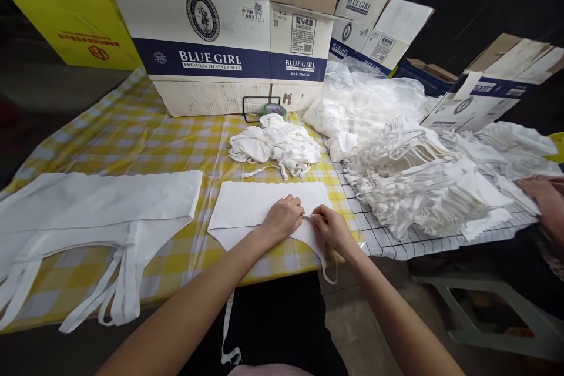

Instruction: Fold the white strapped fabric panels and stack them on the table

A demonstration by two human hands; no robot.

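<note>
A white garment piece [251,202] with a scalloped top edge lies flat on the table in front of me. My left hand [282,217] rests over its right half, fingers curled and closed at a thin white strap. Close by on the right, my right hand [331,226] pinches the same strap between thumb and fingers. Small details at the fingertips are hard to make out. A loop of strap [330,273] hangs over the table edge below my right hand. Another white strap [228,329] dangles over my lap.
Similar white pieces with straps [101,197] lie at left. Beyond my hands sits a heap of white straps [277,144], before a Blue Girl carton [211,70] and a tape roll [274,110]. Stacked white garments [432,188] fill the right, near another person's hand [544,191].
</note>
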